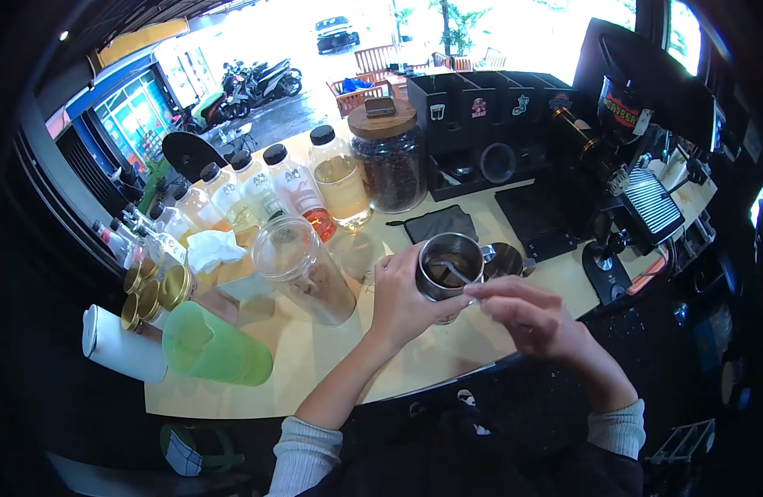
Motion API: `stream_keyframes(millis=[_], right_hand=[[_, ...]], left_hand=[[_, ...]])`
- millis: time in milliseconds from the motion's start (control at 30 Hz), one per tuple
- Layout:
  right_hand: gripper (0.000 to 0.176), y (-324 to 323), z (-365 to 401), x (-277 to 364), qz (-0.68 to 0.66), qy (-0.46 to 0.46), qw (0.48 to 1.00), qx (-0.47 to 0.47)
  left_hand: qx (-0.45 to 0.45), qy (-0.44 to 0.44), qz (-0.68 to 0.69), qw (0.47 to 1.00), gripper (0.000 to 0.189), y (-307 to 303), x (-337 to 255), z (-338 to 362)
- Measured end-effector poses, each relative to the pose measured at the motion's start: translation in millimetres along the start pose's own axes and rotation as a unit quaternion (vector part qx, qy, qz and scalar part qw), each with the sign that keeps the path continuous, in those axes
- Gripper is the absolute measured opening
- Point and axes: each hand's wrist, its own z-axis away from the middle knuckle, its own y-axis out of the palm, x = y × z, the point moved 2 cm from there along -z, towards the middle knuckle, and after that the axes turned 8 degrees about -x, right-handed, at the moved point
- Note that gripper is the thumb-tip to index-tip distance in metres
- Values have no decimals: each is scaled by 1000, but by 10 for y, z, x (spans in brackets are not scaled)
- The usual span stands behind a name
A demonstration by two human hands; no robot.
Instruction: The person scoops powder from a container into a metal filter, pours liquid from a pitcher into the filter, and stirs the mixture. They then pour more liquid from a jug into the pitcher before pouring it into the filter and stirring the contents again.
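My left hand (404, 296) is wrapped round the side of a metal pitcher (425, 287) near the front of the counter. Dark liquid shows inside it. Over the rim, my right hand (526, 313) pinches the end of a spoon (456, 270), whose lower part dips into the pitcher. A second metal cup (504, 260) stands just beyond, to the right. Left of my left hand is a tall clear plastic jar (311, 277) with brown powder in it.
Several syrup bottles (296, 182) and a wooden-lidded jar of coffee beans (390, 166) line the back. A green pitcher (220, 348) and a white canister (125, 344) stand at the left. A coffee grinder (618, 116) is at the right, beside a black mat (535, 219).
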Motion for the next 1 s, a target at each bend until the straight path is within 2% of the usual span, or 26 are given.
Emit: stream_keyframes(millis=[167, 233, 300, 400, 500, 567, 633, 700, 767, 833, 900, 1000], right_hand=[[42, -42, 11, -42, 26, -24, 999, 8], [37, -38, 23, -30, -34, -23, 999, 34], [33, -114, -2, -47, -26, -35, 998, 33], [31, -210, 15, -170, 1, -13, 999, -38], [30, -228, 47, -125, -43, -11, 999, 0], [29, -239, 30, -170, -44, -44, 998, -7], [29, -292, 29, -255, -9, -63, 996, -58], [28, -325, 45, -279, -22, -60, 997, -42], [27, -320, 74, -246, -58, -66, 996, 18], [27, -317, 84, -299, -71, -91, 993, 6], [29, -355, 69, -376, -16, -113, 992, -54], [30, -335, 93, -393, -65, -99, 993, -19]], left_hand=[[8, -45, 22, 999, 72, 3, -27, 20], [14, -66, 34, 997, 73, 30, 22, 43], [23, -82, 43, 995, 74, 35, -9, 9], [23, -92, 72, 993, 75, 20, -56, -17], [23, -97, 130, 987, 76, 13, -44, -41], [28, -86, 121, 989, 78, -5, -76, -49], [35, -90, 123, 988, 79, 2, -43, -52], [43, -92, 125, 987, 81, -3, -34, -77], [44, -52, 118, 991, 81, -23, -49, -104], [56, -53, 131, 988, 81, -18, -29, -116], [67, -55, 145, 986, 81, -6, -27, -121], [48, -55, 179, 981, 80, 3, -31, -149]])
